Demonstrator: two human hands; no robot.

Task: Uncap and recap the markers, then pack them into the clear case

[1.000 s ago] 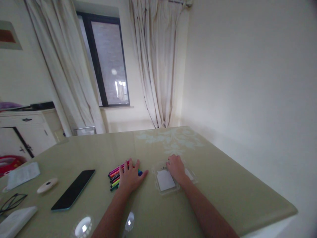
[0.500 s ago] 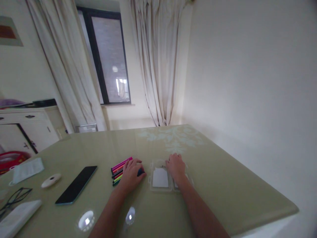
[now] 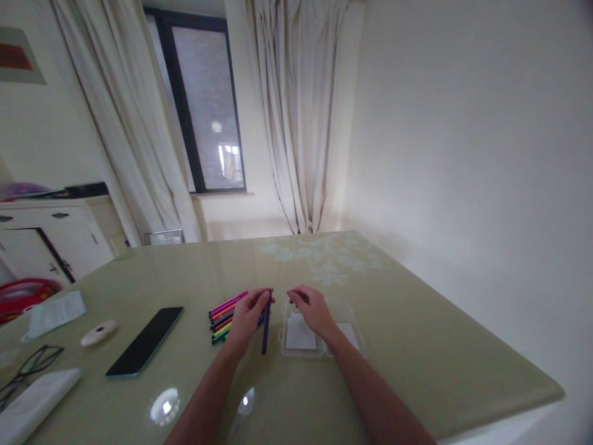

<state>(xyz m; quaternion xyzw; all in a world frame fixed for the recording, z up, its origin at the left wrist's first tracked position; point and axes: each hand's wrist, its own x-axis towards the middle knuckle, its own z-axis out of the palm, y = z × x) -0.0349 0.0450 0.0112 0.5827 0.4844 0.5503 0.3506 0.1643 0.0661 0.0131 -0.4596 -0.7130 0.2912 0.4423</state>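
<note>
My left hand (image 3: 249,314) pinches a dark blue marker pen (image 3: 265,334) near its upper end, and the pen points down toward me. Beneath and beside that hand lie several coloured marker pens (image 3: 227,307), in pink, orange, black, yellow and green, partly covered by my fingers. My right hand (image 3: 311,308) is over a clear plastic box (image 3: 282,343), thumb and fingers pinched together near the pen's top but apart from it. Whatever is between those fingertips is too small to make out. White cards (image 3: 301,334) lie in the box, partly hidden by my right arm.
A black phone (image 3: 146,342), a round white object (image 3: 99,334), glasses (image 3: 34,368), a face mask (image 3: 55,317) and a white slab-like object (image 3: 39,402) lie on the table (image 3: 417,358) to the left. A wall (image 3: 463,185) runs along the right side.
My left hand has lifted the dark blue marker pen from beside the others. My right hand has moved left, from the middle of the box toward my left hand.
</note>
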